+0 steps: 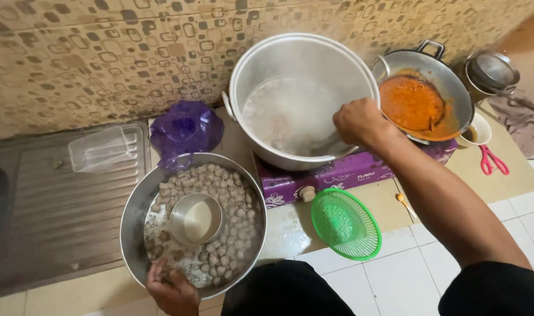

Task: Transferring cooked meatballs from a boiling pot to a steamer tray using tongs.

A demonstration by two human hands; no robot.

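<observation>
At the lower left of the frame, the rim of a wide round metal bowl [133, 234] full of grey meatballs [234, 205] was pinched by the left hand [172, 291]. A small steel cup [196, 219] sat among them. In the upper middle, a big silver pot [302, 96] of cloudy water stood on a purple stove [337, 174]. Inside the pot, the right hand [359, 122] was closed around a ladle handle [328, 146]. Stirring seemed to be the step. Next, the meatballs likely had to be moved gently, with care for splashes.

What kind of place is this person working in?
Most likely a home kitchen, worked at floor level: a big metal pot sits on a purple tabletop stove, a wok of orange sauce beside it, and a basin of meatballs.
</observation>
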